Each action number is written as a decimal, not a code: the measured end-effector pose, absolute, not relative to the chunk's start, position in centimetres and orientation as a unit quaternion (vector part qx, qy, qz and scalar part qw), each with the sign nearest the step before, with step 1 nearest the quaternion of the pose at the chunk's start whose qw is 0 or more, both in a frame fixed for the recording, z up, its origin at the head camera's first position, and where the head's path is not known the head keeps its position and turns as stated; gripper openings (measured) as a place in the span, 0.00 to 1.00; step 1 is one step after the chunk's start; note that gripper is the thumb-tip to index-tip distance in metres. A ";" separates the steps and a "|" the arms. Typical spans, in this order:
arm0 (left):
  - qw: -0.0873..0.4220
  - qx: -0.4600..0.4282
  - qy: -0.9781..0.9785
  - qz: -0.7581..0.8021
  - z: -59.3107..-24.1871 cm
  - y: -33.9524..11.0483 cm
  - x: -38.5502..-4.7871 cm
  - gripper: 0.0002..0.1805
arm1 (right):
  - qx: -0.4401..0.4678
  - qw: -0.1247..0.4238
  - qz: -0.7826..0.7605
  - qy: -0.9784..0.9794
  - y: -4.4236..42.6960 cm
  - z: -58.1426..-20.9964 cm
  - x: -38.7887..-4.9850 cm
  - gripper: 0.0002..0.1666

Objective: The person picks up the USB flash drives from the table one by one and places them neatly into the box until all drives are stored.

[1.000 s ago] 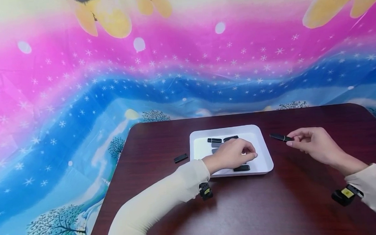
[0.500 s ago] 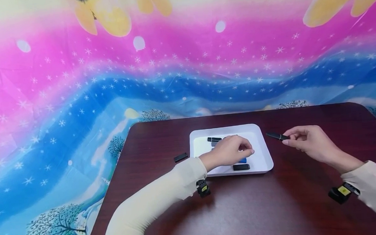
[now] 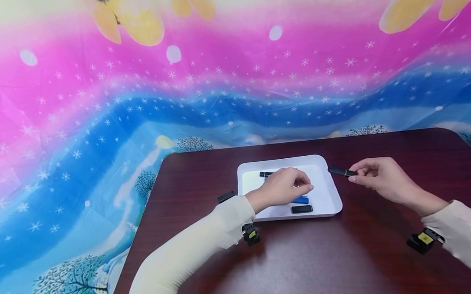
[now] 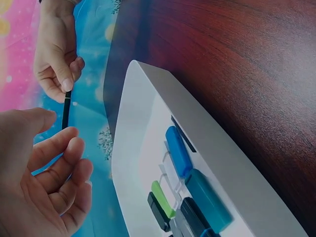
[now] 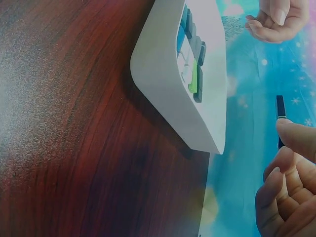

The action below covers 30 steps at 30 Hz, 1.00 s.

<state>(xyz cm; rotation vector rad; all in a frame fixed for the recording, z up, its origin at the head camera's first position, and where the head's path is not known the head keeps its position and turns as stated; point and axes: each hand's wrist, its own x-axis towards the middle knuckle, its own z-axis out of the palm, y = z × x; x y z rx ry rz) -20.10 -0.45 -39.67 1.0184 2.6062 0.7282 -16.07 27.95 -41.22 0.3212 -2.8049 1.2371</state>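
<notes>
My right hand [image 3: 387, 181] pinches a black USB stick [image 3: 340, 172] with a thin pale band between thumb and fingertips, in the air beside the tray's right rim. The stick points left. My left hand [image 3: 281, 187] hovers over the white tray [image 3: 334, 199], its fingers loosely curved and holding nothing; in the left wrist view a gap separates thumb from fingers. Inside the tray lie several USB sticks, among them a blue one [image 4: 178, 150], a teal one [image 4: 210, 200], a green one [image 4: 162, 198] and a black one [image 3: 302, 209]. The left hand hides part of them.
On the dark wooden table [image 3: 297, 263], left of the tray, lies another black stick [image 3: 226, 196], close to the left sleeve [image 3: 200, 237]. A patterned cloth [image 3: 215, 68] with snowflakes hangs behind the table. Each wrist carries a small black camera.
Holding the black USB stick, my right hand has moved left toward the tray's rim. My left hand has drawn slightly left and back, uncovering more of the blue stick.
</notes>
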 end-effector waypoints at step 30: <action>0.125 0.313 0.908 0.248 -40.8 -1.8 -21.2 0.11 | 0.104 -0.003 0.368 -0.924 24.6 -41.3 -18.6 0.11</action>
